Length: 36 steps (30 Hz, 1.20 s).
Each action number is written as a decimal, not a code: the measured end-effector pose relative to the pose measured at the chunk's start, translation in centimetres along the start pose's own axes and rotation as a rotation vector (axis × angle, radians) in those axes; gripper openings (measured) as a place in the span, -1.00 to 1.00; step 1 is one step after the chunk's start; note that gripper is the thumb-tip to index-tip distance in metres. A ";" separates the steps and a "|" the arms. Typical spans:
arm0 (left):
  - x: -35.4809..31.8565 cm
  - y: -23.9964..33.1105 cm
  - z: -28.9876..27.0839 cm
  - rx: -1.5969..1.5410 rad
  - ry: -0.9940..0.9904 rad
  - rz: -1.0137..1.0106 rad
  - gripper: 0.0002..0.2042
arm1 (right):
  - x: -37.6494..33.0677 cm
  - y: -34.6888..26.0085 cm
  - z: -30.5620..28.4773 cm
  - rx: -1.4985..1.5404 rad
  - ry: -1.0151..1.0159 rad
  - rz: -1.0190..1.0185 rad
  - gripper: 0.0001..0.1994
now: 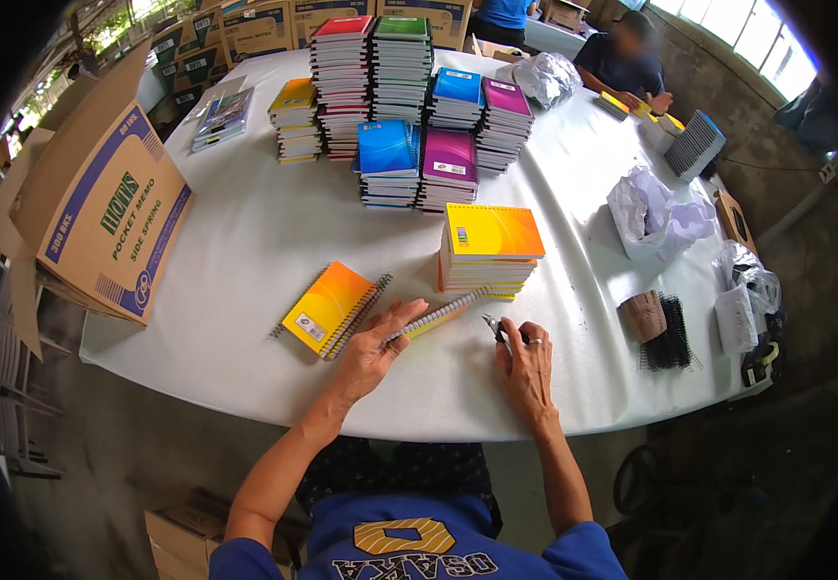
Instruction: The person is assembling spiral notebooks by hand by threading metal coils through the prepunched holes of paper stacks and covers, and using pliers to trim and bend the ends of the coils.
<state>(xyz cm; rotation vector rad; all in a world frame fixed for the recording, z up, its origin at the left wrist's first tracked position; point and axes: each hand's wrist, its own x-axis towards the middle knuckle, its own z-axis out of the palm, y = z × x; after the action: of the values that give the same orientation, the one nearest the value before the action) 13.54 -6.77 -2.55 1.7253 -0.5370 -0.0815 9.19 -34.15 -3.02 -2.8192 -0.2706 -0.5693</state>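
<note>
My left hand [373, 356] grips a spiral notebook [446, 314] tipped up on its edge, its coil binding facing up. In my right hand [527, 369] is a pair of small pliers [491, 325] with dark handles, jaws pointing toward the notebook but apart from it. To the left of my left hand lie several orange-and-yellow spiral notebooks [330, 302], loosely piled with coils sticking out. Just beyond both hands stands a stack of unbound-looking yellow notebooks [493, 235], one coil visible along its top edge.
Tall stacks of red [343, 27], green [402, 29], blue [388, 147] and purple notebooks [450, 155] fill the table's far middle. An open cardboard box [114, 208] stands left. At right are a crumpled white bag [665, 215] and black coils [670, 338]. A person [622, 60] sits far right.
</note>
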 end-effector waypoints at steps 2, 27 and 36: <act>0.0 0.1 0.5 0.033 0.038 0.066 -0.44 | 0.0 -1.6 -1.2 0.227 0.059 0.078 -0.51; -1.4 4.4 0.9 0.922 0.312 0.273 -0.46 | 3.4 -6.3 -6.8 0.958 -0.606 -0.008 -0.71; -1.3 2.8 -9.1 -0.252 0.155 -0.019 -0.59 | 4.0 -4.8 -2.3 0.719 -0.177 0.006 -0.25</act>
<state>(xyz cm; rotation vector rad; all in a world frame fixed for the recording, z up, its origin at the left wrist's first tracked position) 14.63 1.67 1.95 1.4767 -0.3786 -0.0274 10.91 -29.75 1.67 -2.1639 -0.4034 -0.1620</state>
